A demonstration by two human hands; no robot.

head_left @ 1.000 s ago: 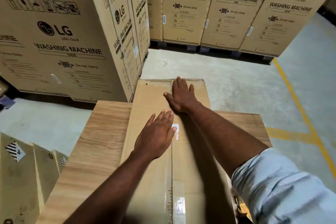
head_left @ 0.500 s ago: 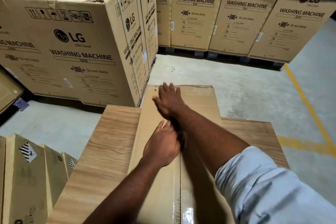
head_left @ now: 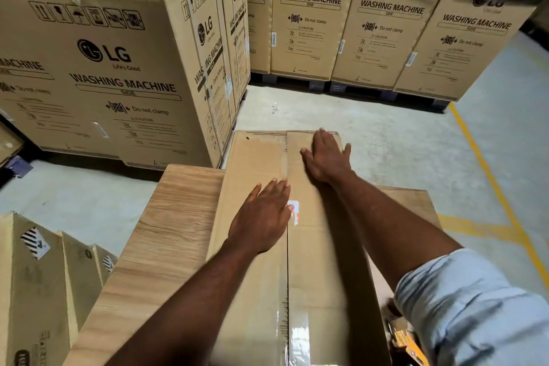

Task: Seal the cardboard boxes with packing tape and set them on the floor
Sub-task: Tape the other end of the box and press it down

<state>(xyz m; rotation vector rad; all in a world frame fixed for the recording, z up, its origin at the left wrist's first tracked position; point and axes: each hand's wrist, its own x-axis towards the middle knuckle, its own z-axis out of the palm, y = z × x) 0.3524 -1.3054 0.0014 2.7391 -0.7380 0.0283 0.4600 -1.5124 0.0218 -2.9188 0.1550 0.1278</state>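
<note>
A long cardboard box (head_left: 255, 157) lies lengthwise on a wooden table (head_left: 166, 232), its far end past the table edge. Clear packing tape (head_left: 286, 291) runs along its centre seam. My left hand (head_left: 264, 217) lies flat on the box top, fingers straight, just left of the seam near the middle. My right hand (head_left: 325, 154) presses flat on the far part of the box, right of the seam. A small white and orange label (head_left: 294, 211) shows beside my left hand.
Stacked washing machine cartons (head_left: 104, 68) stand close on the left and across the back (head_left: 386, 33). Flattened cartons (head_left: 35, 276) lean at the lower left. Grey concrete floor (head_left: 401, 151) with a yellow line (head_left: 487, 175) lies to the right. A yellow item (head_left: 410, 342) peeks out under my right sleeve.
My right hand slid from left of the seam to its right side at the far end. My left hand flattened and moved slightly left, uncovering the label.
</note>
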